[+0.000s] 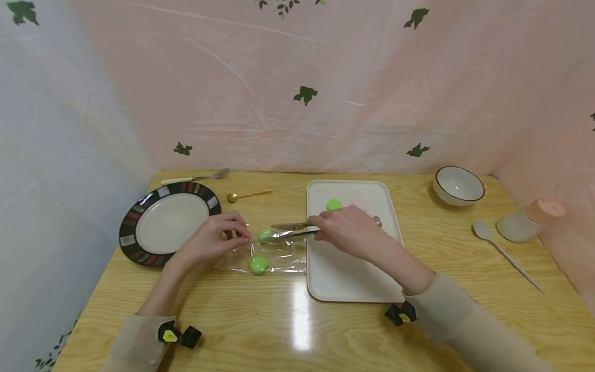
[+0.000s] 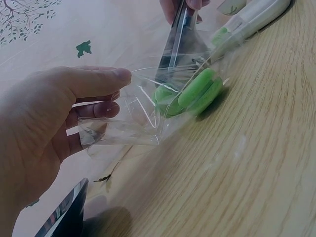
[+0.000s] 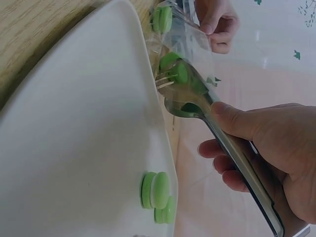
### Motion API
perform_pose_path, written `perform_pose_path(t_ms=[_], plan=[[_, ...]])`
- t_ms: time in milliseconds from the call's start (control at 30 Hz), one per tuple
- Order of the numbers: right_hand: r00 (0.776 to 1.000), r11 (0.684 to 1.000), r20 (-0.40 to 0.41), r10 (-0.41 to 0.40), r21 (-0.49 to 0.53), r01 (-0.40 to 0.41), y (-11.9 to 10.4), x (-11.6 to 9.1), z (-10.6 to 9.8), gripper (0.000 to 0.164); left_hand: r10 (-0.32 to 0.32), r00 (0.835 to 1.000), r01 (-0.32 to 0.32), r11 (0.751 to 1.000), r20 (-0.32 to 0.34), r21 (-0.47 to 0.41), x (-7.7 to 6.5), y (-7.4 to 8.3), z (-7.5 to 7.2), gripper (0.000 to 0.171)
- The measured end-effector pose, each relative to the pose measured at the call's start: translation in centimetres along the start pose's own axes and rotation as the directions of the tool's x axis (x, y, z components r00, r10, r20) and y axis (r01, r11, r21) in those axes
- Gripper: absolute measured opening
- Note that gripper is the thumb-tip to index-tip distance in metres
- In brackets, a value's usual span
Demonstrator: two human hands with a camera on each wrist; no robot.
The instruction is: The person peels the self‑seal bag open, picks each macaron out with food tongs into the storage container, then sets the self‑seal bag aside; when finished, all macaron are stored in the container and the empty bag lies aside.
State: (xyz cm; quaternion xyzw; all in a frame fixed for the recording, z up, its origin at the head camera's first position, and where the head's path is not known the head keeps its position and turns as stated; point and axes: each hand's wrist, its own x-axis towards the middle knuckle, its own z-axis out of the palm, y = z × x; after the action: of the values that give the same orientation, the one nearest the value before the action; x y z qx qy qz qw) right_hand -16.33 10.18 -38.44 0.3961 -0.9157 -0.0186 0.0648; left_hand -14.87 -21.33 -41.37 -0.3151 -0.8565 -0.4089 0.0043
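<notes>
My left hand (image 1: 216, 237) pinches the edge of a clear plastic bag (image 1: 285, 263) lying on the table. Inside the bag sits one green macaron (image 1: 258, 265). A second green macaron (image 3: 173, 69) is at the ends of metal tongs (image 3: 229, 143), which reach into the bag. My right hand (image 1: 350, 230) grips these tongs above the left side of a white tray (image 1: 353, 279). On that tray, two green macarons (image 3: 155, 190) stand close together in the right wrist view. A pale pink round piece (image 1: 361, 205) lies there too, partly behind my right hand.
A dark-rimmed plate (image 1: 172, 222) is left of the bag, with a fork (image 1: 195, 178) and a small gold spoon (image 1: 248, 196) behind. At the right are a white bowl (image 1: 458, 186), a long spoon (image 1: 506, 256) and a pink-lidded jar (image 1: 520, 226). Curtains enclose the table.
</notes>
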Motion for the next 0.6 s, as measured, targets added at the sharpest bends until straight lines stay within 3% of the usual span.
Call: perform_pose_path(t_ms=[600], plan=[[1.000,1.000,0.003,-0.008,-0.016,0.008,-0.18,0.39,0.04,0.026,-0.004,1.000,0.004,1.000,0.009,-0.005,0.03,0.17,-0.23,0.004]])
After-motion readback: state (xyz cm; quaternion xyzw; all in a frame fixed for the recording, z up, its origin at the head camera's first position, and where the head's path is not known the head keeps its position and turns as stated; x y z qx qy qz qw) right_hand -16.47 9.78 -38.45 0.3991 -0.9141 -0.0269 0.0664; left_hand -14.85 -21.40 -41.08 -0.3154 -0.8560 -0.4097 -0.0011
